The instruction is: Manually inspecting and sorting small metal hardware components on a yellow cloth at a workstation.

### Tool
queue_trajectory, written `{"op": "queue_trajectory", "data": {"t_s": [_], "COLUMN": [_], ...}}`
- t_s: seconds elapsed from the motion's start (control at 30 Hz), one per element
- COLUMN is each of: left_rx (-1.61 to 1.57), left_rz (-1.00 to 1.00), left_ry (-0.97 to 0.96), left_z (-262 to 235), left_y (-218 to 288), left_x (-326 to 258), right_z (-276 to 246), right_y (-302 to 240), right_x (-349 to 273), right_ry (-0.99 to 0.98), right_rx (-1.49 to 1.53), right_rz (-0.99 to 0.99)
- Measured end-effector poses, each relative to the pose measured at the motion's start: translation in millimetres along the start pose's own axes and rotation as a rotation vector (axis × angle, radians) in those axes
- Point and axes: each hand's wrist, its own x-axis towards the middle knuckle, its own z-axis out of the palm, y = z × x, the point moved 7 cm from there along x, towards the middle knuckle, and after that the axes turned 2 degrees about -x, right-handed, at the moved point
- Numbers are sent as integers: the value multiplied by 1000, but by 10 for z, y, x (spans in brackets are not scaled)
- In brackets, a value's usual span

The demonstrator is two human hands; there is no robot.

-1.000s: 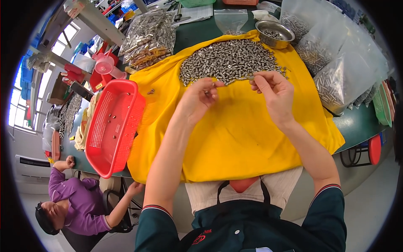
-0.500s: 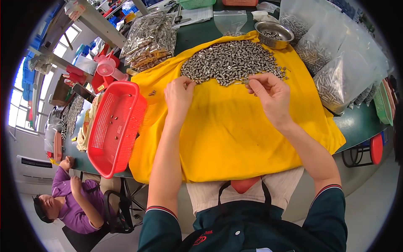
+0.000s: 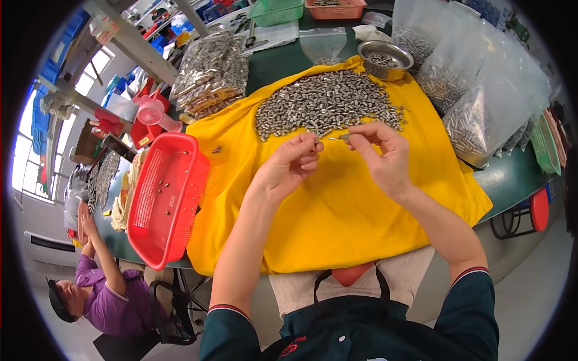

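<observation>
Just in front of a heap of small metal parts (image 3: 328,102) on a yellow cloth (image 3: 337,210), my two hands face each other. My left hand (image 3: 284,165) is closed in a pinch on one small metal part (image 3: 316,141), mostly covered by the fingertips. Between the thumb and fingers of my right hand (image 3: 385,156) is a thin pin-tipped tool (image 3: 338,138) with a dull green handle. Its bare tip points left at the part, with a small gap between them.
A red perforated basket (image 3: 171,198) with a few parts stands left. Behind are bagged parts (image 3: 211,72) and a steel bowl (image 3: 385,59); large clear bags of metal pieces (image 3: 475,123) stand right. A seated person in purple (image 3: 123,295) works at the far left.
My left hand has moved right from the heap's left edge and turned, now pinching a part beside the tool tip. The tool has drawn slightly left, off the heap. The seated person's arms moved.
</observation>
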Motion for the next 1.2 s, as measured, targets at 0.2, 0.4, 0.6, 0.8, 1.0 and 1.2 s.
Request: {"op": "queue_trajectory", "data": {"t_s": [0.2,0.4,0.6,0.8,1.0,1.2], "left_rx": [87,185,337,363,250,261], "left_rz": [3,16,71,110,142,58], "left_ry": [-2,26,112,142,177,108], "left_z": [14,4,-26,-31,-52,12], "left_y": [-65,-59,13,61,-26,-96], "left_x": [9,1,10,43,-17,-74], "right_z": [31,43,63,77,-54,39], "right_y": [-36,-52,7,-37,-5,-93], "right_x": [-5,-25,21,39,-25,-90], "right_ry": [-38,-46,-68,-69,33,-30], "right_rx": [-34,-31,-57,-74,-1,-83], "right_rz": [-27,-33,-23,-19,64,-37]}}
